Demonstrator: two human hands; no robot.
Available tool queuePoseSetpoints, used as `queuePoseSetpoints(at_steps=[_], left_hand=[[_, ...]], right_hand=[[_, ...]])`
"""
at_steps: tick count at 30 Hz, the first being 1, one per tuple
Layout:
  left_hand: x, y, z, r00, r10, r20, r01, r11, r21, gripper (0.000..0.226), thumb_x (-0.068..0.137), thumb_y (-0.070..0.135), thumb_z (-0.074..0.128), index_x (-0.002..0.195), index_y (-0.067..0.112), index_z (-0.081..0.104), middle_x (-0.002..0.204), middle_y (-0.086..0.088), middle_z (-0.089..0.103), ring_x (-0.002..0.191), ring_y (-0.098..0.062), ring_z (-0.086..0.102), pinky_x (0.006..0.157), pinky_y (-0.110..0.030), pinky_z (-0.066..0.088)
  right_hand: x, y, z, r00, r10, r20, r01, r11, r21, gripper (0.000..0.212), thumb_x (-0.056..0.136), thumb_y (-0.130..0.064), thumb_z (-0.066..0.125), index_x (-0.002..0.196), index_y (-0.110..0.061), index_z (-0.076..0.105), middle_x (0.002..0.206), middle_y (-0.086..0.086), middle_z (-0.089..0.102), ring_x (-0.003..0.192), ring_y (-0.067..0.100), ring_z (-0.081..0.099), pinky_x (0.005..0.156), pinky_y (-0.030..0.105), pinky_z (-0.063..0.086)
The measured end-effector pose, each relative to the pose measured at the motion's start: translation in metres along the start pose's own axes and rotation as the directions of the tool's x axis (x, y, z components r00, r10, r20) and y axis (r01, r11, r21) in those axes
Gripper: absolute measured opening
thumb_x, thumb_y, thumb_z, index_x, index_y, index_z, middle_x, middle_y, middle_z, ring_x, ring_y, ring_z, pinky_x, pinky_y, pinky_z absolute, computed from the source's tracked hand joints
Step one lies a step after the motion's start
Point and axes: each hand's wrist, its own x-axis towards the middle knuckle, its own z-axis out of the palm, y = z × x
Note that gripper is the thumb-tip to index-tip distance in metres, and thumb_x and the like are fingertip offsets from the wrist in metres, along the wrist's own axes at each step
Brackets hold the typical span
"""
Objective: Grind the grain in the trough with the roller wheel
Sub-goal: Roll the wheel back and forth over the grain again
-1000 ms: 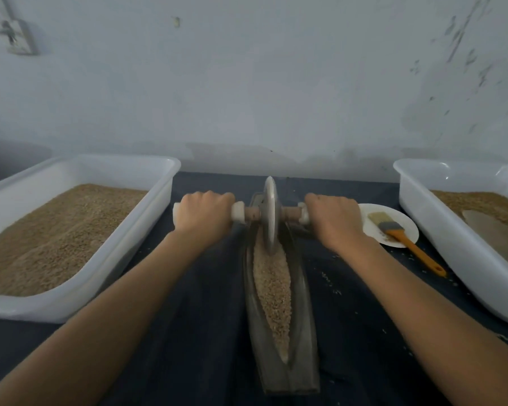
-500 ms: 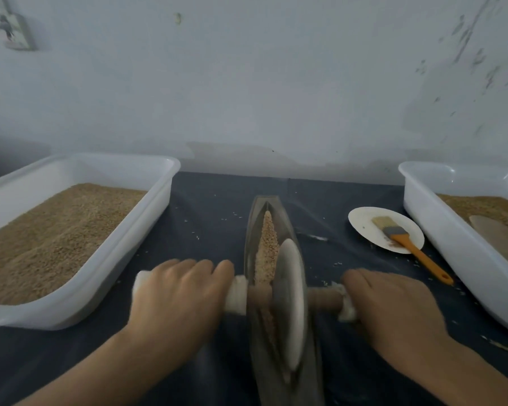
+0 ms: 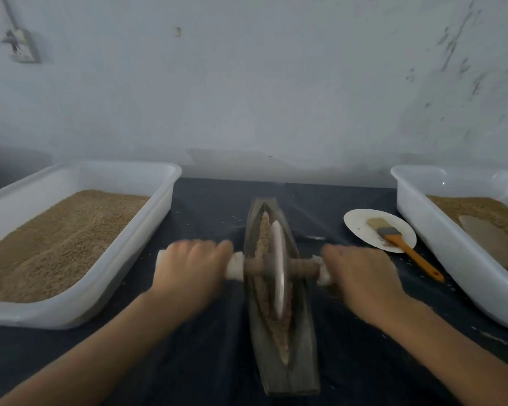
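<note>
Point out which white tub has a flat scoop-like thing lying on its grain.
The right white tub: a flat beige piece lies on its grain. The left white tub holds grain only.

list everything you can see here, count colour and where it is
trough: 1, dark grey, centre of the table, holding tan grain
roller wheel: 1, pale disc on a brown axle, standing in the trough
tubs: 2, white, far left and far right, both with brown grain
plate: 1, white, right of the trough
brush: 1, orange handle, lying across the plate
cloth: 1, dark blue, covering the table
socket: 1, on the wall, upper left
left hand: grip on the left handle
right hand: grip on the right handle
</note>
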Motion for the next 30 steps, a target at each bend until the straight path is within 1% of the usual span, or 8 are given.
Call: queuePoseSetpoints(at_steps=[5, 8, 10, 14, 17, 22, 27, 30], left_hand=[[-0.054, 0.014, -0.023, 0.976, 0.078, -0.204, -0.087, 0.996, -0.035, 0.042, 0.044, 0.016, 0.084, 0.064, 0.023, 0.047, 0.053, 0.006, 0.041, 0.042, -0.018, 0.042, 0.048, -0.027, 0.021], [-0.027, 0.01, -0.01, 0.997, 0.038, -0.065, -0.039, 0.999, -0.008, 0.044, 0.043, 0.025, 0.087, 0.069, 0.024, 0.052, 0.055, 0.005, 0.05, 0.044, -0.017, 0.051, 0.045, -0.026, 0.027], [0.012, 0.003, 0.006, 0.999, -0.049, 0.013, 0.047, 0.995, 0.093, 0.032, 0.068, 0.035, 0.076, 0.086, 0.028, 0.051, 0.074, 0.005, 0.062, 0.064, -0.018, 0.062, 0.052, -0.028, 0.038], [0.083, -0.023, 0.038, 0.986, -0.165, -0.024, 0.166, 0.984, 0.067, 0.017, 0.086, 0.039, 0.058, 0.093, 0.026, 0.05, 0.089, 0.002, 0.066, 0.079, -0.024, 0.065, 0.062, -0.031, 0.044], [0.093, -0.026, 0.042, 0.983, -0.184, -0.016, 0.184, 0.982, 0.031, 0.017, 0.086, 0.038, 0.058, 0.088, 0.025, 0.047, 0.087, 0.0, 0.066, 0.076, -0.027, 0.063, 0.06, -0.032, 0.037], [0.016, -0.004, 0.01, 0.998, -0.051, -0.035, 0.051, 0.998, 0.023, 0.041, 0.071, 0.039, 0.076, 0.078, 0.031, 0.035, 0.065, 0.012, 0.046, 0.054, -0.011, 0.042, 0.052, -0.028, 0.028], [-0.052, 0.014, -0.026, 0.976, 0.1, -0.195, -0.108, 0.994, -0.029, 0.052, 0.035, 0.024, 0.09, 0.068, 0.024, 0.049, 0.053, 0.007, 0.043, 0.042, -0.015, 0.043, 0.05, -0.025, 0.02], [-0.027, 0.013, -0.019, 0.998, 0.037, -0.042, -0.035, 0.998, 0.042, 0.057, 0.036, 0.029, 0.089, 0.067, 0.027, 0.041, 0.052, 0.01, 0.043, 0.041, -0.013, 0.043, 0.048, -0.023, 0.018]], right_hand=[[-0.048, -0.003, -0.024, 0.985, -0.073, -0.155, 0.085, 0.994, 0.068, 0.057, 0.024, -0.029, 0.092, 0.059, -0.025, 0.048, 0.048, -0.009, 0.041, 0.037, 0.009, 0.033, 0.04, 0.02, 0.015], [-0.018, -0.003, -0.01, 0.996, -0.082, -0.044, 0.082, 0.997, 0.007, 0.049, 0.044, -0.034, 0.089, 0.068, -0.027, 0.047, 0.057, -0.008, 0.049, 0.045, 0.013, 0.047, 0.041, 0.027, 0.03], [0.021, 0.002, 0.007, 0.999, -0.013, -0.042, 0.01, 0.997, -0.071, 0.03, 0.072, -0.036, 0.075, 0.085, -0.026, 0.049, 0.079, -0.005, 0.061, 0.065, 0.019, 0.059, 0.052, 0.032, 0.039], [0.095, 0.008, 0.018, 0.98, 0.009, -0.199, -0.04, 0.988, -0.152, 0.031, 0.064, -0.026, 0.082, 0.079, -0.017, 0.056, 0.068, 0.002, 0.062, 0.053, 0.025, 0.057, 0.047, 0.027, 0.019], [0.105, 0.006, 0.019, 0.983, 0.029, -0.181, -0.056, 0.988, -0.143, 0.023, 0.076, -0.03, 0.073, 0.087, -0.019, 0.056, 0.077, 0.001, 0.066, 0.063, 0.024, 0.061, 0.051, 0.029, 0.028], [0.019, 0.004, 0.004, 1.0, -0.018, -0.013, 0.018, 0.999, -0.028, 0.028, 0.078, -0.034, 0.069, 0.088, -0.025, 0.045, 0.083, -0.005, 0.061, 0.069, 0.02, 0.06, 0.054, 0.034, 0.041], [-0.048, 0.002, -0.027, 0.982, -0.12, -0.148, 0.131, 0.989, 0.066, 0.058, 0.033, -0.027, 0.091, 0.066, -0.026, 0.043, 0.053, -0.011, 0.042, 0.039, 0.012, 0.039, 0.039, 0.024, 0.023], [-0.025, 0.002, -0.013, 0.998, -0.053, 0.04, 0.052, 0.998, 0.018, 0.043, 0.064, -0.047, 0.076, 0.077, -0.032, 0.038, 0.065, -0.01, 0.047, 0.055, 0.013, 0.051, 0.047, 0.029, 0.031]])
